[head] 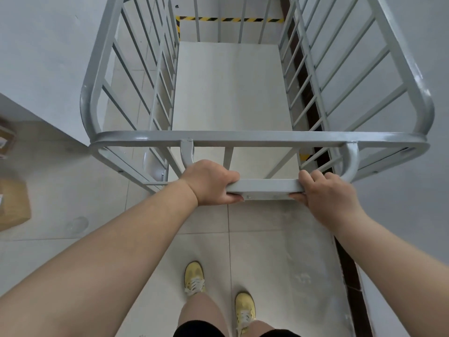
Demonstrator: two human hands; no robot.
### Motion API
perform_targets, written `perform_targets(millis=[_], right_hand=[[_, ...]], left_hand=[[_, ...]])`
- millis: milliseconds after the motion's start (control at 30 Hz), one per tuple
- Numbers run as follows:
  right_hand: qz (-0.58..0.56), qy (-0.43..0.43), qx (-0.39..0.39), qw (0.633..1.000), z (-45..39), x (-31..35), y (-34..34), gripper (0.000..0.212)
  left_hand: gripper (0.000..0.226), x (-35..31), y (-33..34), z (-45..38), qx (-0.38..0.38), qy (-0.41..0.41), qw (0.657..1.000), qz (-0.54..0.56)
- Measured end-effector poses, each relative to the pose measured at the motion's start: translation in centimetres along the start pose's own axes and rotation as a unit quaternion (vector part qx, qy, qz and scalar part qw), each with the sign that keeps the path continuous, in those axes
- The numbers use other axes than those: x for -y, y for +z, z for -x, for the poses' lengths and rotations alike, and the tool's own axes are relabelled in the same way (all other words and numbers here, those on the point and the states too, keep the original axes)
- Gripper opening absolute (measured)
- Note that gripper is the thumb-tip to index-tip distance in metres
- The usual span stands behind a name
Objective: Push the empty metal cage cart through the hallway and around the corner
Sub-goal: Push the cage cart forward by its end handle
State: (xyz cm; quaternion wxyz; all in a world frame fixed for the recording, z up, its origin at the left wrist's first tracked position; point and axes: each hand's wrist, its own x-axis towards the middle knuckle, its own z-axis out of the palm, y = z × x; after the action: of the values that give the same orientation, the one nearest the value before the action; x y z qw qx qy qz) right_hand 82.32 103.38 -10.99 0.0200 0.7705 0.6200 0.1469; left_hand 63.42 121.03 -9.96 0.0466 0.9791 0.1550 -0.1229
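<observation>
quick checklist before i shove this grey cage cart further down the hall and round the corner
1. Both hands on the grey metal push handle: left hand and right hand wrapped around it: ok.
2. Grey metal cage cart empty: pale floor panel bare: ok.
3. Right-side clearance: cart rail close to the white wall: not ok.
4. Left corner: brown cardboard boxes stand off the path: ok.
5. Yellow-and-black striped floor tape ahead, what it marks: cannot tell.
6. Wheels: hidden: cannot tell.

Scene evenly and brightly lit by soft diffuse light, shadows barely cast, mild glare seen on the cage cart (pixel 243 137) top rail, straight lines bowed by wide-angle distortion, cardboard boxes (pixel 13 203) at left edge smeared by blur.
</observation>
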Motion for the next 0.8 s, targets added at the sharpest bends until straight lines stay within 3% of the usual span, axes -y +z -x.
perform_targets(millis=[167, 300, 433, 567, 800], right_hand=[[-0.013, 0.0, -0.035, 0.999, -4.0, -0.6, 1.7, 0.053], [-0.027, 0.004, -0.048, 0.998, -7.2, -1.4, 2.6, 0.076], [-0.017, -0.002, -0.024, 1.0, -10.6, -2.5, 3.4, 0.05], [-0.003, 0.002, -0.019, 1.0, -14.4, -4.2, 4.5, 0.047], [-0.022, 0.013, -0.016, 1.0, -21.6, -8.0, 6.5, 0.042]], left_hand=[[0.047, 3.5, -0.6, -2.8, -0.008, 0.018, 1.0, -0.005], [0.048, 6.0, -1.2, -5.2, -0.015, 0.023, 1.0, -0.002], [0.048, 8.2, -2.2, -8.0, -0.02, 0.025, 0.999, 0.007], [0.044, 10.9, -2.7, -11.1, -0.1, 0.045, 0.994, 0.026], [0.046, 14.8, -4.8, -18.2, -0.095, 0.04, 0.995, 0.006]])
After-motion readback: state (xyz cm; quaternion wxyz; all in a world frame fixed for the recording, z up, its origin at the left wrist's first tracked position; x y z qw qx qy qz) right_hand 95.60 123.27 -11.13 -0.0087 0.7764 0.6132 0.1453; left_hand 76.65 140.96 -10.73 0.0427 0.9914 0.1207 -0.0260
